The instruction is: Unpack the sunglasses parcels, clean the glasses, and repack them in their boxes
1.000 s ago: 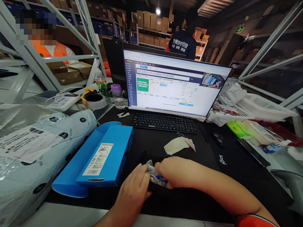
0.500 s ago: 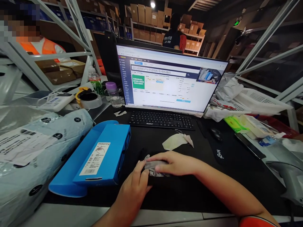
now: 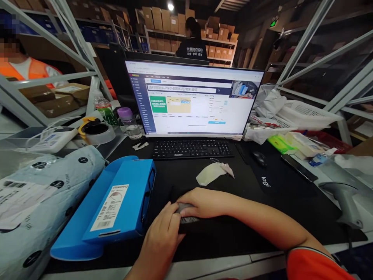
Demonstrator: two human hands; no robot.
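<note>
Fingers of your right hand (image 3: 201, 203) bend over the crumpled grey cloth (image 3: 189, 220) at the lower centre of the frame, the thumb lying across its upper part. Your left hand (image 3: 163, 230) sits at the cloth's left edge, its fingers held close together, their tips near those of the right. You have the cloth under and between both hands, mostly covered; whether either set of fingers is clamped on it, you cannot tell from this view.

Beneath your hands spreads the black mat (image 3: 233, 241). Left of your left hand, at lower left of centre, lies the blue box (image 3: 132, 206), with a white label on its face. Farther out, along the left edge, you have the pale blue mailer (image 3: 72, 186).

Above your right hand, near the centre, rests the pale yellow-green piece (image 3: 211, 174). Beyond it are the keyboard (image 3: 190, 149) and the lit monitor (image 3: 189, 120). To the right you see the mouse (image 3: 258, 158), and at the lower right the grey scanner (image 3: 345, 202).
</note>
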